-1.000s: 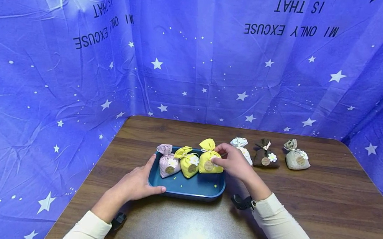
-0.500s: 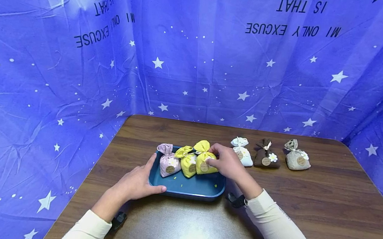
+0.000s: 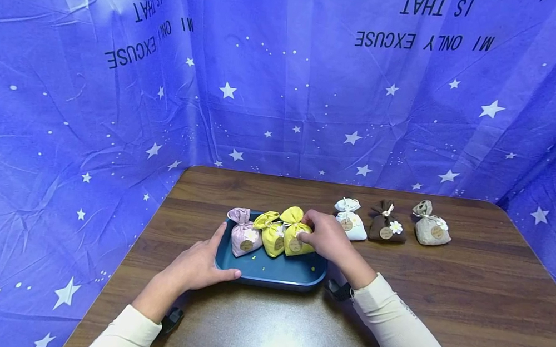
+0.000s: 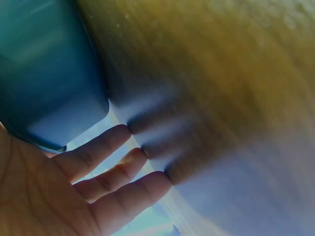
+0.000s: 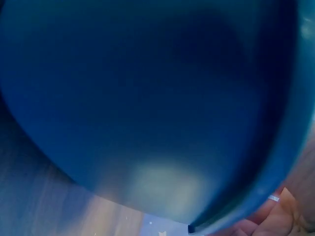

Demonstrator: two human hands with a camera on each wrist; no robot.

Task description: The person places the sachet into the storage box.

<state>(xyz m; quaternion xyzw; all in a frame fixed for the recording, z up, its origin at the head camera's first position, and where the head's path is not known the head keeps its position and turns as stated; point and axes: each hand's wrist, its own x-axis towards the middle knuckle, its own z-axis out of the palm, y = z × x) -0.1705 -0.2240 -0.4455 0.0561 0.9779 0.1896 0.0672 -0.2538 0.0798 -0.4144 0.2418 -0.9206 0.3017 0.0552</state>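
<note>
A dark blue-green tray sits on the table with three small tied cloth sachets in its far half. One is a pale pink sachet at the left, beside a yellow sachet in the middle. My right hand pinches a second yellow sachet at the tray's right part, thumb over its front. My left hand rests against the tray's left corner, its thumb at the front rim. In the left wrist view the fingers are extended beside the tray wall.
To the right of the tray, a white sachet, a dark brown sachet and a beige sachet stand in a row on the wooden table. A blue star-patterned curtain hangs behind and at both sides.
My right hand has moved left and slightly down with the yellow sachet, which now stands against the middle one. The white sachet shows more fully. My left hand stays in place.
</note>
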